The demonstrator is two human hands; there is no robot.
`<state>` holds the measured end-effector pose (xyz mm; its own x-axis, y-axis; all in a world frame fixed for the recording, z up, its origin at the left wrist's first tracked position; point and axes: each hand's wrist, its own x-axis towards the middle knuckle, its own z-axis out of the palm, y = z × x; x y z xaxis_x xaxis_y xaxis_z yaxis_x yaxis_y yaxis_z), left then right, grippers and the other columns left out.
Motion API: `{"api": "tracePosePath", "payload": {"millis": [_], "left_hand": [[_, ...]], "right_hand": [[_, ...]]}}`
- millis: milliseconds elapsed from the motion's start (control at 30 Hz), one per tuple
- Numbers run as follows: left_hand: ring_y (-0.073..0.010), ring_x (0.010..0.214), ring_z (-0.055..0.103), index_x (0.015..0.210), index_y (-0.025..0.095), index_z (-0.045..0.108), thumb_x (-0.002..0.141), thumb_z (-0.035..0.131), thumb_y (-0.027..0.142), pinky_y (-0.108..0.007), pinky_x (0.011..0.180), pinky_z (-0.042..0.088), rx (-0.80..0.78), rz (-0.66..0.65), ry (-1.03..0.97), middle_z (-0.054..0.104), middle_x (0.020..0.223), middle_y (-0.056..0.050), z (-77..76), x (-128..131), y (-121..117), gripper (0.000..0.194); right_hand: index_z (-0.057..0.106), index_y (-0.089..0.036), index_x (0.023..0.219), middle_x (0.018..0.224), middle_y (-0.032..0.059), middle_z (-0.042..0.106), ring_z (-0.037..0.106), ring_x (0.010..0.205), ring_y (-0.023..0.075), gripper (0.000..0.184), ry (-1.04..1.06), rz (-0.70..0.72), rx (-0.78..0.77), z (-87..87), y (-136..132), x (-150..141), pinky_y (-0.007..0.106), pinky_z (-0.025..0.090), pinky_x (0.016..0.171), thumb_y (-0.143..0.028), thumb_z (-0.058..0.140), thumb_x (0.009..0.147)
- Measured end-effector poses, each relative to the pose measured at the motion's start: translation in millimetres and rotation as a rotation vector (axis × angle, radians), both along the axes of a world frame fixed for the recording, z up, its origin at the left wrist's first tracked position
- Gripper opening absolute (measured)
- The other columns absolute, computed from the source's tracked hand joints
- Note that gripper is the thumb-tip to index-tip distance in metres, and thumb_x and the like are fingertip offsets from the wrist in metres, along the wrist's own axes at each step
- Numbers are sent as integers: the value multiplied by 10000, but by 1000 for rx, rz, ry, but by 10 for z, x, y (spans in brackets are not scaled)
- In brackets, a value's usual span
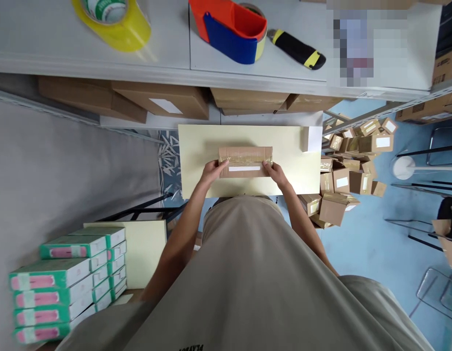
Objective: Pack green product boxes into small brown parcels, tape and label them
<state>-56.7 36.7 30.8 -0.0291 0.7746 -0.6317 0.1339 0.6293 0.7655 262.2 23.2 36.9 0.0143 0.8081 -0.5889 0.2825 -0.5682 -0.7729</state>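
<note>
A small brown cardboard box (245, 160) with clear tape along its top and a white label lies on a pale yellow table (197, 151). My left hand (212, 171) grips the box's left end with its fingers curled round it. My right hand (274, 173) holds the right end the same way. Both forearms reach down to it past my beige shirt.
A shelf above holds a yellow tape roll (114, 19), an orange and blue tape dispenser (229, 27) and a black and yellow utility knife (297, 48). Several taped boxes (352, 165) are piled on the blue floor at right. Green and white boxes (65, 282) are stacked at lower left.
</note>
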Motion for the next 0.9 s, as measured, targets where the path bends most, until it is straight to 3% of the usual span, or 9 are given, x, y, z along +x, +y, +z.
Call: {"api": "tracePosePath", "payload": {"millis": [100,200,367,500,600,700,900], "left_hand": [[-295,1083,744,946,174,816,775,870,717,-350,936,538,8,48,70,832,995,-67,-20,88,-24,571],[-297,1082,738,953,169,816,783,883,701,-353,941,536,18,63,25,822,951,-69,-28,110,3,563],[-311,1168,724,1086,143,827,817,880,711,-382,1007,550,47,43,-87,834,1021,-116,-11,72,-47,631],[-309,1224,723,1235,151,801,804,872,708,-390,1061,562,120,-7,-135,824,1253,-139,-54,-23,-222,707],[-314,1242,725,1407,158,747,733,936,606,-393,1043,592,176,-65,-119,781,1414,-154,-174,-94,-344,831],[-300,1133,737,1459,166,733,676,965,460,-402,941,636,199,-84,19,769,1427,-166,-368,-88,-428,868],[-282,1099,750,1576,225,673,693,867,174,-465,1018,653,140,-82,140,778,1408,-141,-681,11,-575,906]], "right_hand": [[610,-233,893,838,53,689,654,933,240,746,-83,-6,35,-49,1,-15,323,552,795,-978,626,866],[656,-216,919,934,89,751,691,980,272,794,-61,10,12,-81,6,2,360,592,863,-1006,622,839],[756,-162,1293,1374,174,799,709,1334,380,946,91,46,-31,-82,-95,35,480,587,1166,-998,606,879],[695,-176,1504,1521,157,756,678,1431,380,933,128,92,51,-66,-267,133,516,560,1237,-929,575,965],[676,-216,1538,1529,142,757,683,1425,372,836,80,142,184,-129,-386,256,541,542,1253,-839,621,983],[657,-247,1560,1542,140,746,653,1474,394,783,-66,174,236,-297,-483,313,615,493,1287,-738,679,950],[587,-282,1648,1466,128,794,715,1398,413,815,-209,204,50,-590,-612,207,648,556,1214,-498,731,875]]}}
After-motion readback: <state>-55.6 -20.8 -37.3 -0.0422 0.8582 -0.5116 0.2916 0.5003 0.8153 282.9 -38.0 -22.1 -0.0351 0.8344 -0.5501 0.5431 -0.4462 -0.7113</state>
